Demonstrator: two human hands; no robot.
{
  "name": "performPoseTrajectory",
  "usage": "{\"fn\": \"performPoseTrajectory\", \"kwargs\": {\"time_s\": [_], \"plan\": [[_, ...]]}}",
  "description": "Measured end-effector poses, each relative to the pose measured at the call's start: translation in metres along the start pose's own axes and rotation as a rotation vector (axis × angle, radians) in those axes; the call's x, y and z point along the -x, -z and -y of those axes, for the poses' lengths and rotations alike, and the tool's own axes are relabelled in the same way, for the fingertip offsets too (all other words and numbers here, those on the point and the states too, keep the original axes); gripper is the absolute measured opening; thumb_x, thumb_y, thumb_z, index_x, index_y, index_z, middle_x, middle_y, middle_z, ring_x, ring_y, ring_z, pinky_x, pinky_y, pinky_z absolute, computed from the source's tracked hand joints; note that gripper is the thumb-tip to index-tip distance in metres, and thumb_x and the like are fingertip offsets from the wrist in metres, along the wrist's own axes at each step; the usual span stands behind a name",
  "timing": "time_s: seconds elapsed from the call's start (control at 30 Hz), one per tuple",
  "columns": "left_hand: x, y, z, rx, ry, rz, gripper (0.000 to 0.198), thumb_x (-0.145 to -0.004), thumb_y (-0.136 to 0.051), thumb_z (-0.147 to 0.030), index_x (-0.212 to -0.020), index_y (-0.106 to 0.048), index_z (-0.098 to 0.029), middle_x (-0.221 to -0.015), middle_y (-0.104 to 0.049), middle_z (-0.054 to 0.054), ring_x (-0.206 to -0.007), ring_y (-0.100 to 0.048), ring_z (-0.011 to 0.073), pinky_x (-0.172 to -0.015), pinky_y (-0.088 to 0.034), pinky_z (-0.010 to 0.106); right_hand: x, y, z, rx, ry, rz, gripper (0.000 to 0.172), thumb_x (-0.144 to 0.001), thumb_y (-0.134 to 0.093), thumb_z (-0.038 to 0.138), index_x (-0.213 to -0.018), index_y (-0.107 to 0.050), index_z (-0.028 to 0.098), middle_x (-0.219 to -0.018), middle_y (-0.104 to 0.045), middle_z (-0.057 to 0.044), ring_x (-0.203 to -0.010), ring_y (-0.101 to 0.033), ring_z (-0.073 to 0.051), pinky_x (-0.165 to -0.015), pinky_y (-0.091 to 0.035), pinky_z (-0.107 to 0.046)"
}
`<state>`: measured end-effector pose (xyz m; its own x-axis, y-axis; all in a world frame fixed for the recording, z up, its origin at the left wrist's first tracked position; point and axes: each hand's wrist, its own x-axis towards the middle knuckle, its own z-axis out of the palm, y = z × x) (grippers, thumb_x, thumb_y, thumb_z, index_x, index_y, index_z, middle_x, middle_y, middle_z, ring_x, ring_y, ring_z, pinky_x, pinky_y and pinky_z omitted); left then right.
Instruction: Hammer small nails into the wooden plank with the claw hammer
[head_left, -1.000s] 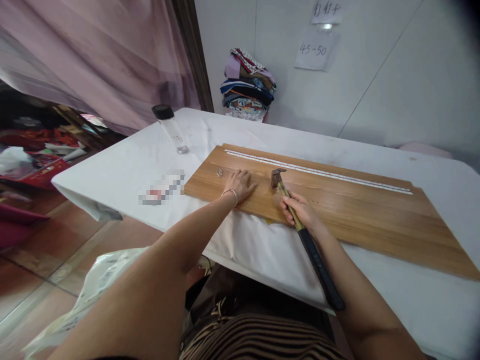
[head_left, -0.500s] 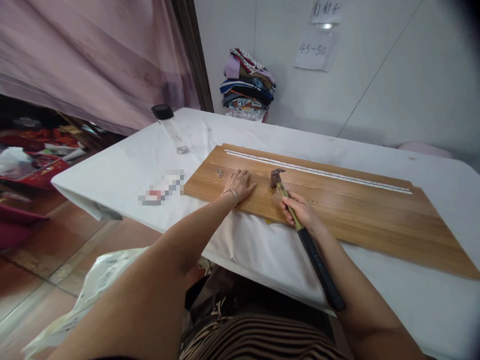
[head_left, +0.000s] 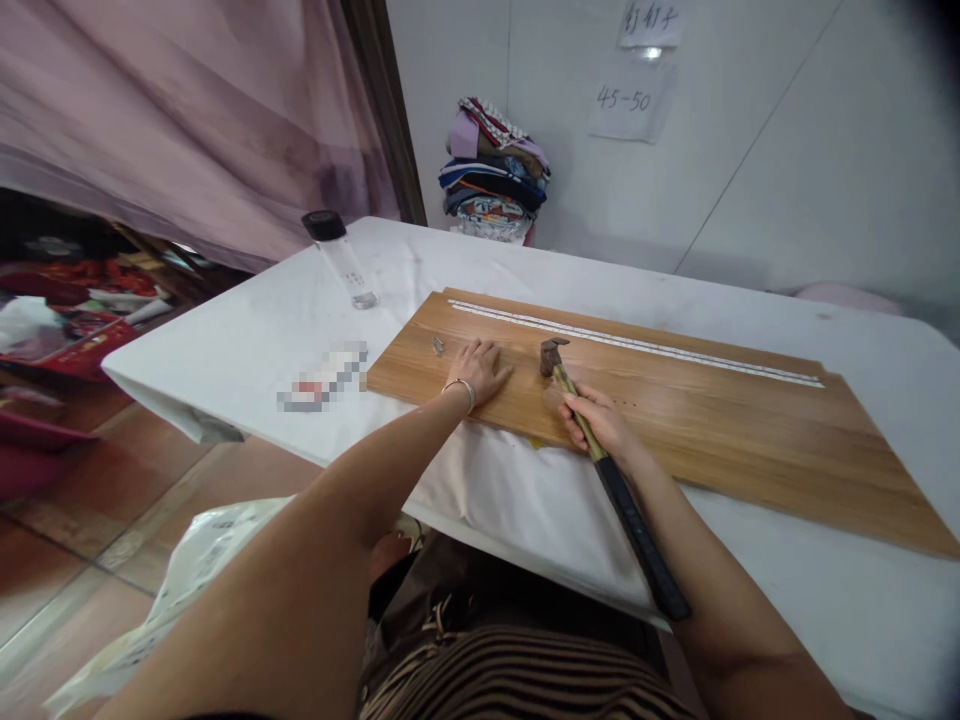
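Right hand [head_left: 600,425] is closed tight round the old rusty-headed hammer [head_left: 637,535] w/ a yellow neck & a long black grip. The fingers pinch it high up, near the head. The black grip sticks back toward 5 o'clock, past the table edge. The hammer head sits at abt 11 o'clock from that hand, low on the long brown wooden board [head_left: 712,430]. It is touching the wood or just above it, can't tell which.

Left hand [head_left: 480,368] lies flat & open on the board, palm down, holding nothing. It is near the hammer head, at the head's 9 o'clock. A small grey metal bit [head_left: 439,345], maybe a nail, lies at 10 o'clock from the L hand. A thin white strip [head_left: 637,343] runs along the board's far side. The board rests on a table w/ a white cloth [head_left: 262,330]. A clear bottle w/ a black cap [head_left: 343,260] stands at 11 o'clock from the L hand.

Step in hand, I think: hammer work on the board, head down low, not lifted. A next hit would need a lift, good aim, L fingers well away from the head & the board pressed flat.
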<state>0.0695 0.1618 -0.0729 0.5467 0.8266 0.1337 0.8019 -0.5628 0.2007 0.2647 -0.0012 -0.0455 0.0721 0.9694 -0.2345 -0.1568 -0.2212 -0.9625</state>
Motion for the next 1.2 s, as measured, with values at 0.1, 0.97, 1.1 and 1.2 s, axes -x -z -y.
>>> {"fn": "performPoseTrajectory", "kwargs": {"time_s": [0.1,0.97,1.1,1.2], "plan": [[-0.0004,-0.0013,0.001,-0.003,0.001,-0.003,0.043,-0.104,-0.056,-0.049,-0.133,-0.07,-0.02,-0.152,-0.065,0.012,-0.144,-0.053,0.033,-0.123,-0.04,0.048,0.0015,-0.0016,0.0021,-0.008,-0.009,-0.013,0.049,-0.068,-0.083,0.06,-0.08,-0.051,0.025,-0.061,-0.056,0.008,-0.034,-0.04,-0.005,-0.029,-0.03,-0.019],[0.0009,0.0019,-0.0025,0.024,0.008,0.001,0.041,-0.103,-0.057,-0.047,-0.133,-0.07,-0.022,-0.152,-0.065,0.011,-0.144,-0.052,0.032,-0.124,-0.039,0.047,0.0035,-0.0026,0.0032,0.006,0.006,-0.007,0.049,-0.07,-0.081,0.062,-0.078,-0.05,0.025,-0.056,-0.053,0.008,-0.034,-0.039,-0.006,-0.03,-0.029,-0.02],[0.0006,0.0012,-0.0023,0.005,0.005,0.005,0.041,-0.104,-0.057,-0.047,-0.134,-0.069,-0.021,-0.154,-0.064,0.011,-0.145,-0.052,0.0324,-0.124,-0.039,0.048,0.0032,-0.0024,0.0034,0.006,-0.001,-0.003,0.05,-0.068,-0.082,0.063,-0.077,-0.051,0.025,-0.054,-0.051,0.009,-0.035,-0.038,-0.006,-0.03,-0.03,-0.02],[0.0004,0.001,-0.0024,0.002,0.007,0.004,0.041,-0.104,-0.056,-0.047,-0.133,-0.07,-0.021,-0.153,-0.064,0.011,-0.144,-0.052,0.0325,-0.123,-0.039,0.048,0.0035,-0.0026,0.0042,0.005,-0.002,-0.005,0.05,-0.068,-0.083,0.062,-0.078,-0.051,0.024,-0.057,-0.054,0.008,-0.036,-0.04,-0.006,-0.03,-0.03,-0.02]]}}
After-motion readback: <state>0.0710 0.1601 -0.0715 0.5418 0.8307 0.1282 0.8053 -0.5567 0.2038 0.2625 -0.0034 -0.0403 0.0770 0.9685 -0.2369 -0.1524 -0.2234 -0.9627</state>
